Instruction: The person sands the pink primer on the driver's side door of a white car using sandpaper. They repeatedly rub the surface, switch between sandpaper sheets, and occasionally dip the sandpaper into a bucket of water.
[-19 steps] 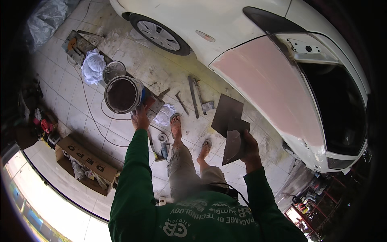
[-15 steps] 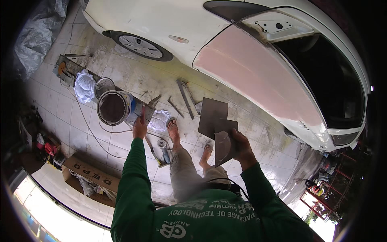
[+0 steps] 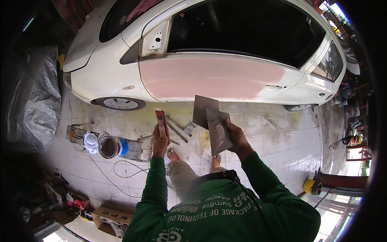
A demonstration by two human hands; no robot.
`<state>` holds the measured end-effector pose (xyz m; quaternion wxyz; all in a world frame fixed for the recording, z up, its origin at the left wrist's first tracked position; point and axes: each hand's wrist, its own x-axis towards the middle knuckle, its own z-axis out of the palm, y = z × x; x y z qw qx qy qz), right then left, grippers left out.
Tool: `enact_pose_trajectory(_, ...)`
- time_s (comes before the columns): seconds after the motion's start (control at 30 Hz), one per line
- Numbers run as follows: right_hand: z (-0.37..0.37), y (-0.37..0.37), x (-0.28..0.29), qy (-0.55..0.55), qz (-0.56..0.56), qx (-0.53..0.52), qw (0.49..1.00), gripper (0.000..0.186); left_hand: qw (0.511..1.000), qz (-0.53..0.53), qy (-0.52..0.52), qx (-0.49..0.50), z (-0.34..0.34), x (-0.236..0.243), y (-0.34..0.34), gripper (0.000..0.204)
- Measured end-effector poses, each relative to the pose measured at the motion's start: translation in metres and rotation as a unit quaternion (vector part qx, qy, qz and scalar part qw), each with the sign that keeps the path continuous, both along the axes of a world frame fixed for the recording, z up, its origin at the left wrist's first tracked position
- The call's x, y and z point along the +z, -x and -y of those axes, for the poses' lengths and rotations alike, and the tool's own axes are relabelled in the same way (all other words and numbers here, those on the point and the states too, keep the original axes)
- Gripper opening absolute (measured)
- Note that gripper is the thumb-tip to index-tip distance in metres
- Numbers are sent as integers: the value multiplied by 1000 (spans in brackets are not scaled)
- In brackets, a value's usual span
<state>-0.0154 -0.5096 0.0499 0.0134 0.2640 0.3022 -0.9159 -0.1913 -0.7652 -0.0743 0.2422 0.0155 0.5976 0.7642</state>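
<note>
My left hand point(image 3: 160, 142) is closed round a slim red tube-like thing point(image 3: 162, 122) with a pale tip, held upright in front of me. My right hand point(image 3: 238, 139) grips two dark grey flat plates that overlap. The nearer plate point(image 3: 223, 139) has a smear of greyish paste on its face; the farther plate point(image 3: 205, 111) sticks out behind it. Beyond both hands stands a white car point(image 3: 92, 82), its door covered by a broad pink patch point(image 3: 201, 78).
A low bench point(image 3: 135, 147) at the left carries an open blue-and-white can point(image 3: 114, 146) and a white crumpled cloth point(image 3: 91, 143). Metal bars point(image 3: 176, 131) lie on the tiled floor near the car. A hose point(image 3: 107, 180) loops there. A cardboard box point(image 3: 111, 218) sits at lower left.
My left hand has come up from beside the can on the bench with the red tube-like thing. My view has swung so the car door lies straight ahead. The right hand keeps the plates.
</note>
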Motion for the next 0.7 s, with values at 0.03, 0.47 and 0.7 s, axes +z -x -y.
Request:
enact_pose_trajectory(0.03,-10,-14,12,0,-14,-23,1000,57,998,-61,20,-27,-15,27,-8,54)
enact_pose_trajectory(0.47,-86,-137,59,52,-133,-139,980,56,946,-311,27,-86,-139,148,-140,46)
enact_pose_trajectory(0.7,-92,-142,70,26,-169,-212,962,51,962,-234,-95,-107,-137,222,-138,21)
